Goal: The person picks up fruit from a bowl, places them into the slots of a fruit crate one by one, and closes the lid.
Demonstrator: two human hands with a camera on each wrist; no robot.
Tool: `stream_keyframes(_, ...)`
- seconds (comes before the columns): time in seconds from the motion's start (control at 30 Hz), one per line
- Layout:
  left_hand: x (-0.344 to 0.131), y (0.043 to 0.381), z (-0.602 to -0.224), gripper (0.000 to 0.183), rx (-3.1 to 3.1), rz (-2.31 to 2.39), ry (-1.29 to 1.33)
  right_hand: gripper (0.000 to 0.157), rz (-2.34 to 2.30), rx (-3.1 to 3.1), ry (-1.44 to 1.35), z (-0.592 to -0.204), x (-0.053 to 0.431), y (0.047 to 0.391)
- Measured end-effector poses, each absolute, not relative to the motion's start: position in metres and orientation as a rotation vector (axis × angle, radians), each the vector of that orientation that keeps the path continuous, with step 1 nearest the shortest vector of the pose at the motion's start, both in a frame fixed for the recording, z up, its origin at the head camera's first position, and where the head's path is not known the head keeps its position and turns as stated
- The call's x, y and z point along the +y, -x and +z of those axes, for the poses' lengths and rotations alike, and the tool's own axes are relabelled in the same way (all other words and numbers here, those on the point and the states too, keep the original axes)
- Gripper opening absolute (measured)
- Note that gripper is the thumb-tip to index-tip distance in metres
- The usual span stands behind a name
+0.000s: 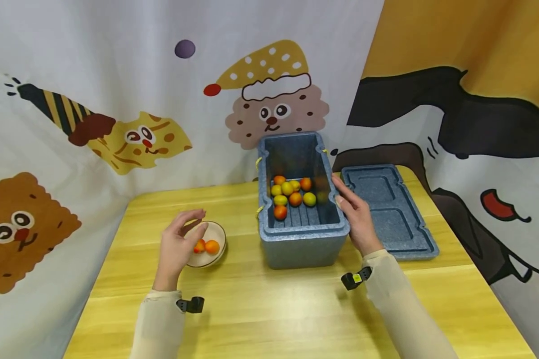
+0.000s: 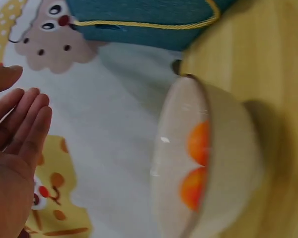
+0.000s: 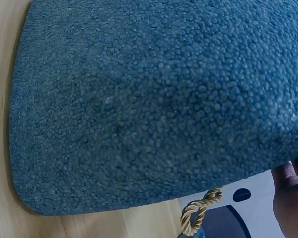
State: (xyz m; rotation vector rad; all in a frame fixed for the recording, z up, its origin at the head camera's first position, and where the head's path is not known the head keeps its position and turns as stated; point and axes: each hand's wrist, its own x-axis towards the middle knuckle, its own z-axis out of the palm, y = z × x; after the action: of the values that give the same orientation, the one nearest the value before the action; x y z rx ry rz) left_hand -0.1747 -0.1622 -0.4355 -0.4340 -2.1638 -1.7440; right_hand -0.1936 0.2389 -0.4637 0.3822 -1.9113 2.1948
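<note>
My left hand is over the left side of a small pale bowl, holding nothing. Its thumb stands apart from loosely bent fingers. Small orange fruits lie in the bowl, partly covered by the hand in the head view. A blue-grey foam box stands without its lid in the middle. Several small orange, yellow and greenish fruits lie on its ribbed floor. My right hand rests along the box's right side, fingers extended and thumb at the rim. The right wrist view shows its speckled wall.
The box's lid lies flat on the wooden table, just right of the box. Yellow rope hangs on the box's sides. A curtain with cartoon prints hangs behind the table.
</note>
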Motion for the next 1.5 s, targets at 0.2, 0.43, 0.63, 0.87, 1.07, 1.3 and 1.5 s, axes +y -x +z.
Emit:
stream_keyframes(0.2,-0.161,0.17,-0.46,0.027,-2.257,-1.666,0.288,0.045,2.183,-1.892,-0.386,-0.464,0.239,0.193)
stream_keyframes(0.43,-0.179,0.168,-0.506,0.032,-2.458,-1.491,0.177,0.044,2.172,-1.914,-0.401,-0.463,0.236,0.194)
stream_keyframes(0.63,-0.181,0.165,-0.523,0.034,-2.584,-1.225,0.241,0.046,2.155,-1.932,-0.411,-0.464,0.237,0.194)
stream_keyframes(0.87,-0.179,0.163,-0.529,0.033,-2.678,-1.194,0.242,0.046,2.162,-1.925,-0.385,-0.464,0.237,0.194)
stream_keyframes(1.07,-0.176,0.167,-0.528,0.031,-2.754,-1.135,0.127,0.046,2.174,-1.916,-0.404,-0.464,0.236,0.195)
stream_keyframes(1.3,-0.173,0.174,-0.53,0.035,-2.739,-1.025,0.271,0.046,2.164,-1.919,-0.399,-0.464,0.236,0.195)
stream_keyframes(1.5,-0.171,0.173,-0.53,0.036,-2.784,-1.045,0.269,0.046,2.169,-1.929,-0.388,-0.463,0.236,0.195)
